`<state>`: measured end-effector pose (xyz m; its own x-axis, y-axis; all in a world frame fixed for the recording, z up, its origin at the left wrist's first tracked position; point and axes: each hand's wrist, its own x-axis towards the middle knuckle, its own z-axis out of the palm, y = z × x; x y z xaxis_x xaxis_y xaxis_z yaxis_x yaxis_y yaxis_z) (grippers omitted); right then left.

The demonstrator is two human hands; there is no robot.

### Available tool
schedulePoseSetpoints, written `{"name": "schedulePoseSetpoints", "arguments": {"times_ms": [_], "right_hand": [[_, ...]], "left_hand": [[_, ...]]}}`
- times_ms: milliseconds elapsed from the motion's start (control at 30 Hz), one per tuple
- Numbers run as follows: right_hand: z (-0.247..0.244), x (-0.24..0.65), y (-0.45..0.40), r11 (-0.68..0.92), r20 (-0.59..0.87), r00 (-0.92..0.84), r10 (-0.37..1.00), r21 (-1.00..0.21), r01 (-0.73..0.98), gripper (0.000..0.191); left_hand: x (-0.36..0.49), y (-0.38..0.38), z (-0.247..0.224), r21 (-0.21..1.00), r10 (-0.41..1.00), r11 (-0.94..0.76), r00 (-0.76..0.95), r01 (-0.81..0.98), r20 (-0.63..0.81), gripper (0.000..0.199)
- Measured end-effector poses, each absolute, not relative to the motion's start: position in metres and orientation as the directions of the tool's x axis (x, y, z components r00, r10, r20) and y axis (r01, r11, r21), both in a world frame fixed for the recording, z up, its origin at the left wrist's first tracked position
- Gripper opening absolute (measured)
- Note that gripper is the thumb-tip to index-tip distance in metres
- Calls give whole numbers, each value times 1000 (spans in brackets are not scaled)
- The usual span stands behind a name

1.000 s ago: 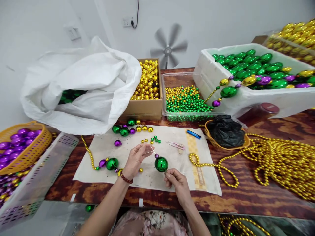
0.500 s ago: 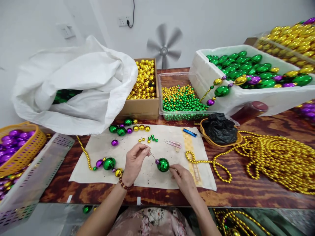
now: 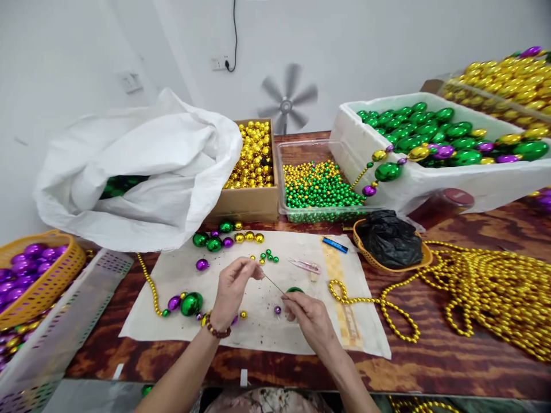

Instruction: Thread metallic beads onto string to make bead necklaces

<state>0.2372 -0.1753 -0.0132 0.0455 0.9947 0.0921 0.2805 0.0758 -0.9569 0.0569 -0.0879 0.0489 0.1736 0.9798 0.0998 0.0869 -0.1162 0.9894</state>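
Observation:
A thin straight strand (image 3: 272, 283), needle or cord I cannot tell, runs between my hands above a white cloth (image 3: 163, 332). My left hand (image 3: 235, 287) is closed in a pinch on its upper end. The fingertips of my right hand (image 3: 307, 315) pinch its lower end. A large green ball bead (image 3: 295, 289) shows partly behind my right hand; whether the strand passes through it is hidden. Just left of that hand is a small purple bead (image 3: 278, 310). Left of my left wrist lies a string of beads with a large green ball (image 3: 191, 304) and a gold chain (image 3: 150, 281).
Loose beads (image 3: 214, 244), pink snips (image 3: 305, 265) and a blue cutter-like tool (image 3: 335, 245) lie on the cloth. Behind stand a bead carton (image 3: 245, 201), a clear tub (image 3: 301, 146) and a foam box (image 3: 357, 137). Gold bead strands (image 3: 499, 292) are heaped at right.
My right hand has moved up and left from the green ball's right side and now pinches the strand. The small purple bead sits lower, apart from the strand. The view has tilted slightly upward.

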Motion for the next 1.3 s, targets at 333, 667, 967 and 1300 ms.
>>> {"name": "schedulePoseSetpoints", "arguments": {"times_ms": [333, 667, 967, 1300], "right_hand": [[-9, 245, -182, -131, -190, 228, 955, -959, -250, 46], [11, 254, -187, -29, -159, 405, 900, -951, -307, 31], [4, 223, -179, 94, 67, 411, 909, -995, -46, 17], [-18, 195, -195, -75, -120, 288, 950, -984, -163, 33]], "left_hand": [[78, 23, -15, 261, 835, -550, 518, 793, 186, 47], [78, 19, -8, 548, 865, -494, 445, 675, 233, 31], [69, -65, 23, 865, 910, 366, 328, -345, -254, 34], [53, -89, 30, 967, 990, 95, 125, -238, -66, 32]]}}
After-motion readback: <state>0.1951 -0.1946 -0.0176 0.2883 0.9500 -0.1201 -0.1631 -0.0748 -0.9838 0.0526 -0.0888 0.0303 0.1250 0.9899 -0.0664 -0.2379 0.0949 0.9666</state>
